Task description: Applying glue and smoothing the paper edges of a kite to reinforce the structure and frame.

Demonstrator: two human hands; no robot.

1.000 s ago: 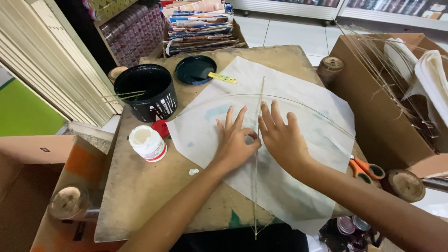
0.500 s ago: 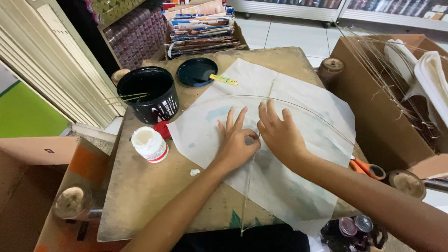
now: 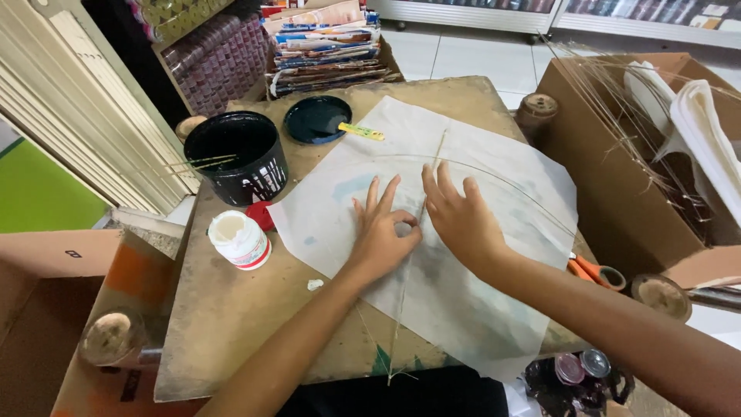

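Note:
A white diamond-shaped paper sheet (image 3: 494, 185) lies on a worn brown board (image 3: 231, 324). A thin straight stick (image 3: 403, 309) runs down the sheet's middle and a thin bowed stick (image 3: 509, 181) arcs across its upper part. My left hand (image 3: 382, 232) presses flat on the sheet just left of the straight stick, thumb and forefinger pinched at it. My right hand (image 3: 459, 216) rests flat on the paper just right of the stick, fingers spread and touching it.
A black pot (image 3: 239, 158) holding thin sticks, its dark lid (image 3: 315, 120), a small white glue jar (image 3: 241, 239) and a red cap (image 3: 260, 215) sit at left. Orange-handled scissors (image 3: 590, 270) lie at right. A cardboard box (image 3: 617, 162) holds sticks and paper. Stacked magazines (image 3: 324, 42) lie behind.
Both hands stay on the paper at the straight stick; the left thumb and forefinger have closed toward the stick. The camera view shifted slightly.

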